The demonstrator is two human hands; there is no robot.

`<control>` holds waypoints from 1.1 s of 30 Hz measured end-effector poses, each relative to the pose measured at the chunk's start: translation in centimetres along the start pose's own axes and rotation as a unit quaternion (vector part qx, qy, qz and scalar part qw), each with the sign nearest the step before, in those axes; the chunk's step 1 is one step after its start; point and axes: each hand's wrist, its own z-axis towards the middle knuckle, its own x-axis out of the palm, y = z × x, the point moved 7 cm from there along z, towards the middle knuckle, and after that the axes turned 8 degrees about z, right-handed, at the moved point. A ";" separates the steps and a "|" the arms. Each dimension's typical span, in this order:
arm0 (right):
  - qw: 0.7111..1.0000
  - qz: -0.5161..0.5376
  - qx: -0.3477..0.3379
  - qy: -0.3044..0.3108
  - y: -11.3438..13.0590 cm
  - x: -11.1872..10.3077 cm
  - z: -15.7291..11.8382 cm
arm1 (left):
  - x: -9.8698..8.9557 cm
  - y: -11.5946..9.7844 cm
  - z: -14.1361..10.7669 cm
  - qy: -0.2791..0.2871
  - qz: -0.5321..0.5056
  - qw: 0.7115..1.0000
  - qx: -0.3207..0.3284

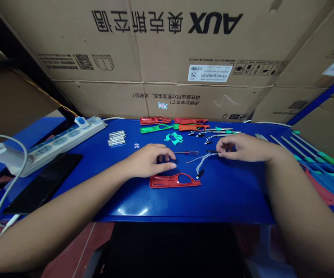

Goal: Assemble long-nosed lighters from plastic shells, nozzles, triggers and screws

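The right hand (242, 148) pinches a thin white wire (204, 157) between its fingertips over the blue table (233, 193). The left hand (146, 162) hangs empty, fingers loosely curled, a red plastic casing (159, 182) at its four o'clock.

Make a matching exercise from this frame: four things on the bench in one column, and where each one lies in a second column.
Things:
1. Red plastic housing piece
2. Red-handled screwdriver
3. Thin pale wire
4. Power strip

Places:
A. At the fingertips of the right hand
B. Along the far left of the blue table
C. On the table nearer the person than both hands
D. Between the hands, just past the fingertips of the left hand

Pairs: 1-C, 2-D, 3-A, 4-B
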 end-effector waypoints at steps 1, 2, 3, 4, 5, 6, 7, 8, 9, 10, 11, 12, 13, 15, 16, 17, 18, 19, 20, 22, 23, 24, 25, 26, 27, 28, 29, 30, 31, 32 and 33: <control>0.999 0.024 -0.020 -0.010 0.9 -0.1 -0.1 | 0.0 -0.1 0.0 -0.014 -0.010 1.000 -0.005; 0.998 0.037 -0.040 -0.022 1.9 -0.2 -0.1 | 0.0 -0.2 0.0 -0.026 -0.024 0.999 -0.011; 0.997 0.035 -0.060 -0.035 2.8 -0.3 -0.1 | 0.0 -0.3 -0.1 -0.036 -0.040 0.998 -0.018; 0.995 0.029 -0.078 -0.048 3.6 -0.3 -0.1 | 0.1 -0.6 -0.1 -0.044 -0.055 0.997 -0.025; 0.993 0.022 -0.094 -0.063 4.4 -0.2 -0.1 | 0.3 -0.9 -0.1 -0.048 -0.065 0.996 -0.029; 0.991 0.018 -0.107 -0.080 5.1 -0.2 0.0 | 0.6 -1.2 -0.1 -0.049 -0.069 0.996 -0.032; 0.988 0.017 -0.116 -0.097 5.6 -0.2 0.0 | 0.9 -1.6 -0.1 -0.046 -0.067 0.996 -0.035; 0.986 0.020 -0.124 -0.114 6.0 -0.1 0.0 | 1.1 -1.8 -0.1 -0.043 -0.063 0.996 -0.039; 0.983 0.023 -0.130 -0.128 6.4 -0.1 0.0 | 1.4 -2.0 0.0 -0.041 -0.058 0.997 -0.042; 0.980 0.027 -0.136 -0.142 6.6 -0.1 0.0 | 1.5 -2.1 0.0 -0.042 -0.052 0.997 -0.045; 0.978 0.030 -0.142 -0.153 6.8 -0.1 -0.1 | 1.5 -2.1 0.0 -0.047 -0.046 0.997 -0.047; 0.976 0.033 -0.146 -0.161 7.0 -0.1 -0.2 | 1.4 -2.1 0.0 -0.053 -0.040 0.997 -0.047; 0.974 0.036 -0.149 -0.167 7.1 -0.1 -0.2 | 1.2 -2.0 0.0 -0.059 -0.035 0.997 -0.043; 0.971 0.039 -0.155 -0.175 7.3 -0.1 -0.3 | 1.0 -1.8 0.0 -0.061 -0.041 0.997 -0.032; 0.970 0.040 -0.160 -0.176 7.3 0.0 -0.3 | 0.9 -1.6 0.0 -0.057 -0.055 0.997 -0.026; 0.969 0.042 -0.168 -0.177 7.4 0.0 -0.3 | 1.0 -1.5 -0.1 -0.051 -0.077 0.996 -0.022; 0.967 0.045 -0.178 -0.177 7.5 0.1 -0.3 | 1.0 -1.2 -0.1 -0.047 -0.099 0.994 -0.022; 0.964 0.047 -0.188 -0.180 7.6 0.1 -0.2 | 0.9 -1.0 -0.1 -0.049 -0.114 0.992 -0.025; 0.962 0.048 -0.197 -0.185 7.6 0.1 -0.2 | 0.7 -0.8 -0.2 -0.064 -0.115 0.991 -0.032; 0.957 0.048 -0.206 -0.197 7.7 0.2 0.0 | -0.4 -0.6 -0.5 -0.145 -0.075 0.985 -0.049; 0.956 0.048 -0.207 -0.203 7.7 0.2 0.0 | -1.1 -0.8 -0.8 -0.193 -0.040 0.979 -0.046; 0.954 0.049 -0.207 -0.210 7.7 0.3 0.1 | -1.6 -1.3 -1.0 -0.227 -0.004 0.973 -0.031; 0.953 0.051 -0.205 -0.217 7.8 0.3 0.1 | -1.9 -2.0 -1.2 -0.246 0.027 0.969 -0.006; 0.952 0.054 -0.202 -0.224 7.8 0.3 0.1 | -2.0 -2.8 -1.3 -0.248 0.047 0.967 0.023; 0.951 0.057 -0.198 -0.231 7.9 0.3 0.1 | -1.8 -3.5 -1.3 -0.237 0.060 0.968 0.049; 0.950 0.059 -0.195 -0.237 8.0 0.4 0.1 | -1.6 -3.9 -1.2 -0.224 0.065 0.970 0.064; 0.949 0.060 -0.193 -0.241 8.2 0.4 0.0 | -1.5 -4.2 -1.2 -0.219 0.067 0.971 0.067; 0.948 0.059 -0.193 -0.244 8.3 0.5 0.0 | -1.4 -4.2 -1.2 -0.220 0.067 0.971 0.059; 0.947 0.057 -0.195 -0.247 8.6 0.6 -0.1 | -1.4 -4.0 -1.2 -0.223 0.070 0.971 0.045; 0.946 0.055 -0.199 -0.249 8.8 0.6 -0.2 | -1.3 -3.8 -1.2 -0.227 0.075 0.971 0.031; 0.945 0.054 -0.203 -0.249 9.0 0.7 -0.2 | -1.3 -3.6 -1.2 -0.234 0.081 0.969 0.018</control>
